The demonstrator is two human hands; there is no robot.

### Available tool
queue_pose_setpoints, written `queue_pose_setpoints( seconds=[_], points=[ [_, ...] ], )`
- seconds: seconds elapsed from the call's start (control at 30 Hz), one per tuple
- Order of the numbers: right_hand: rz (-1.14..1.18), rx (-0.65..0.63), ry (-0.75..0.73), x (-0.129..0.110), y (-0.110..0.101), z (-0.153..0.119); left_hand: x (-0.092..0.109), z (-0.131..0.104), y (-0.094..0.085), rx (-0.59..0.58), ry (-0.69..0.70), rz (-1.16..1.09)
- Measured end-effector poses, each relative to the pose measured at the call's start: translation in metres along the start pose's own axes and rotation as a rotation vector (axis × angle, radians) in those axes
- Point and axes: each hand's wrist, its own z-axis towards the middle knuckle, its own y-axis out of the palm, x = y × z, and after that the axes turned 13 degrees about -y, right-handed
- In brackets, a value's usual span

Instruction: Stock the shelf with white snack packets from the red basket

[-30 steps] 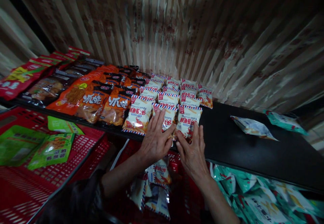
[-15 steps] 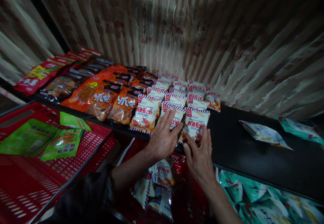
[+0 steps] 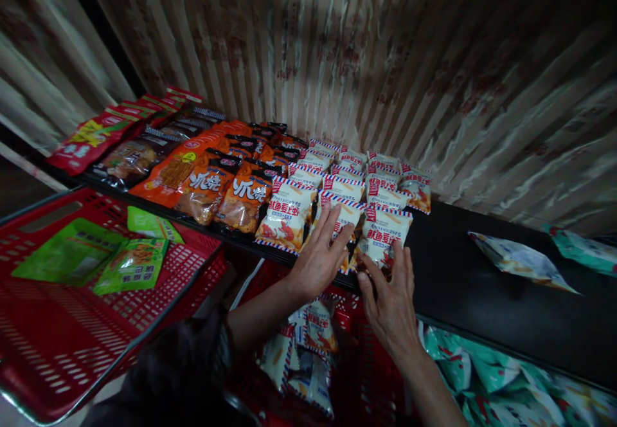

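Packs (image 3: 385, 229), three white ones, sit along the front edge of the surface (image 3: 448, 279); our left hand (image 3: 317, 260) lies over the middle one, our right hand (image 3: 391, 305) touches the rightmost, fingers spread on both. Rightward, open surface reaches a loose packet (image 3: 523, 263).

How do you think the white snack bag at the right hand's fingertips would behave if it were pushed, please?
The white snack bag looks puffed, so it would probably yield softly. Its shiny wrapper may slip on the smooth black shelf.
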Motion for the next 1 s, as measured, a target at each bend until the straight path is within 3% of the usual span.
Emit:
queue_pose_setpoints(
  seconds=[0.47, 1.0],
  points=[
    [-0.017, 0.017, -0.015, 0.0001, -0.004, -0.0013, -0.0032, 0.0007, 0.0024, 0.1, 0.026, 0.016],
    [0.013, -0.007, 0.005, -0.001, -0.0045, -0.0052, 0.0016, -0.0004, 0.0014, 0.096, 0.02, 0.087]
  ],
)
